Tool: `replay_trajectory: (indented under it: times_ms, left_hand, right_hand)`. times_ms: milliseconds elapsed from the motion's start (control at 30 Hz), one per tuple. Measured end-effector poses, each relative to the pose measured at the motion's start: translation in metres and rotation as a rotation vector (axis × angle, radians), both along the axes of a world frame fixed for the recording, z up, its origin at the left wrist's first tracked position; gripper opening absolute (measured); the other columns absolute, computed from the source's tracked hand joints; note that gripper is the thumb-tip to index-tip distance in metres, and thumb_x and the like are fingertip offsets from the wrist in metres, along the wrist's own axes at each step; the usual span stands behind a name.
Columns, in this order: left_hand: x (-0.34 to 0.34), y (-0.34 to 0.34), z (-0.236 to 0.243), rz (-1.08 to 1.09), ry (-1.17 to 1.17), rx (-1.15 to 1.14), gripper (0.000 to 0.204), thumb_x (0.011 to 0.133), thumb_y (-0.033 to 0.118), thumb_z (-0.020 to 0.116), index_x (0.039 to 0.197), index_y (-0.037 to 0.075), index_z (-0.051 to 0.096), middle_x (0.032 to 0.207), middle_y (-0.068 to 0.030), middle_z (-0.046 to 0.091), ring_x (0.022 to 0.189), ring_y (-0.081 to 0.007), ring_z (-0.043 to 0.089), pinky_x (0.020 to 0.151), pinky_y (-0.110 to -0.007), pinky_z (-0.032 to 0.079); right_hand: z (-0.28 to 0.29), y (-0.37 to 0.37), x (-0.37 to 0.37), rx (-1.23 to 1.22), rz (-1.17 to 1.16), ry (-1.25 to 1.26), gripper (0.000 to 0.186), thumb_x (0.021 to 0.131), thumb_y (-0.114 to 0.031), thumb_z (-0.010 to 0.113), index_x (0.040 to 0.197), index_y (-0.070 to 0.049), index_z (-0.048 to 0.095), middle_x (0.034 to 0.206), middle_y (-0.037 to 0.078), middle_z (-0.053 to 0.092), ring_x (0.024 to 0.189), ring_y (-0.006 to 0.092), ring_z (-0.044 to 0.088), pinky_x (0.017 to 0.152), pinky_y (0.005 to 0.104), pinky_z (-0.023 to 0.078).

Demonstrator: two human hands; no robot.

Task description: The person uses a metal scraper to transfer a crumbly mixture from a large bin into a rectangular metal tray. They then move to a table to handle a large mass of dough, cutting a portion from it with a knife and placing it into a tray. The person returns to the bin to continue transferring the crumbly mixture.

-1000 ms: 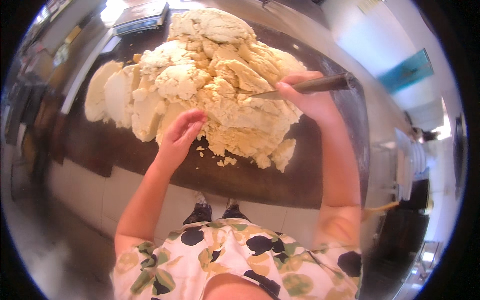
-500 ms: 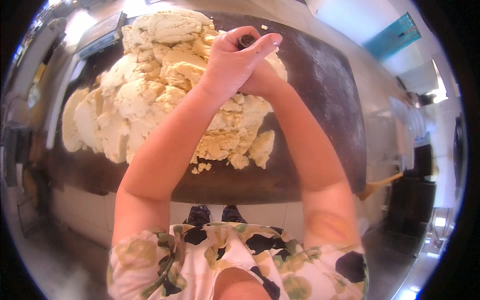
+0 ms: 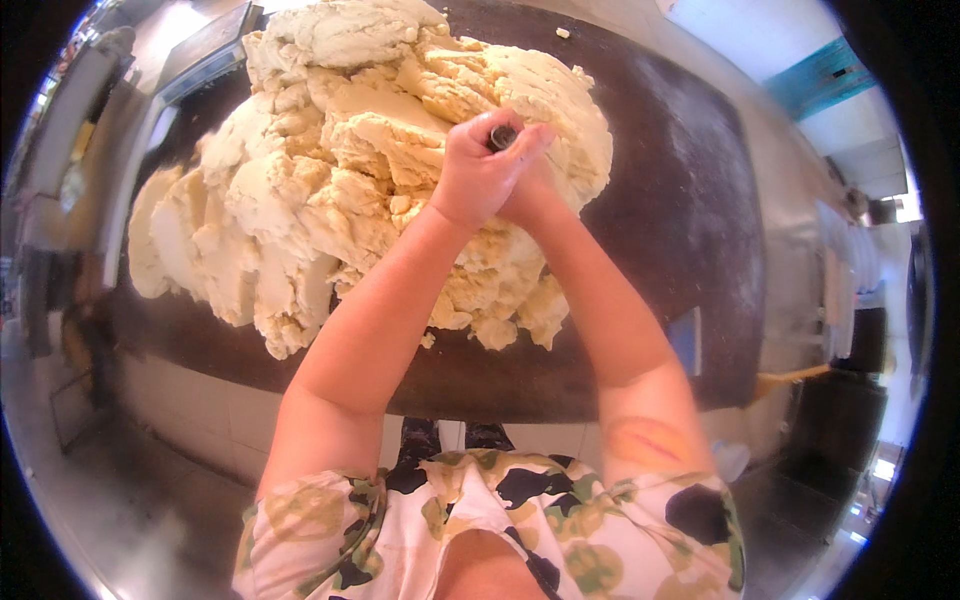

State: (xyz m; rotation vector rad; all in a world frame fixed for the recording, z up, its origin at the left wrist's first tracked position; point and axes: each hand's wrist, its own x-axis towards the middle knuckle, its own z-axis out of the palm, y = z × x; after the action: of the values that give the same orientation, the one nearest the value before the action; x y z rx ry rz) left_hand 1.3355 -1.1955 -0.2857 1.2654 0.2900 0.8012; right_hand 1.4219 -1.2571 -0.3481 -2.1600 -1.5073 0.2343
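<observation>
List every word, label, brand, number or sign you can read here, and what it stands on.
None can be read.
Teal rectangular panel, upper right: small dark mark, too blurred.
Flat grey device, upper left: nothing legible.
White shirt with black, green and tan patches: no lettering visible.
Yellowish lumpy dough and dark round handle end: none visible.

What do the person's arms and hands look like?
Left hand and right hand: bare, no gloves. Left forearm and right forearm uncovered; no watch visible. Left sleeve and right sleeve: short, white with black, green and tan blotches. Oval mark on the right upper arm.
</observation>
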Motion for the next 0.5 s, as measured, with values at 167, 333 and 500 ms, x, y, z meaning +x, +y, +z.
replay_trajectory:
  times_ms: [167, 333, 500]
  left_hand:
    - [-0.052, -0.045, -0.035, 0.035, -0.065, 0.588, 0.022, 0.077, 0.004, 0.065, 0.058, 0.007, 0.052, 0.055, -0.0027, 0.052, 0.049, -0.0091, 0.048, 0.045, -0.023, 0.037]
    - [-0.038, -0.048, -0.035, 0.062, -0.127, 0.648, 0.021, 0.075, 0.005, 0.064, 0.058, 0.006, 0.053, 0.056, -0.007, 0.053, 0.049, -0.0146, 0.048, 0.048, -0.028, 0.042]
    - [-0.029, -0.071, -0.063, 0.153, -0.02, 0.733, 0.021, 0.066, 0.004, 0.064, 0.055, 0.006, 0.046, 0.058, -0.009, 0.051, 0.052, -0.027, 0.051, 0.052, -0.035, 0.042]
  right_hand:
    - [-0.03, -0.042, -0.033, 0.085, 0.096, -0.09, 0.011, 0.068, -0.024, 0.06, 0.074, -0.016, 0.055, 0.072, 0.004, 0.056, 0.071, 0.0234, 0.06, 0.057, 0.0362, 0.049]
    - [-0.022, -0.05, -0.032, 0.385, 0.116, 0.114, 0.006, 0.069, -0.021, 0.057, 0.072, -0.016, 0.056, 0.073, 0.003, 0.056, 0.066, 0.0221, 0.055, 0.055, 0.034, 0.045]
    - [-0.063, -0.06, -0.024, 0.389, 0.158, 0.471, 0.011, 0.073, -0.022, 0.062, 0.067, -0.013, 0.058, 0.076, 0.003, 0.057, 0.068, 0.0191, 0.053, 0.058, 0.0313, 0.044]
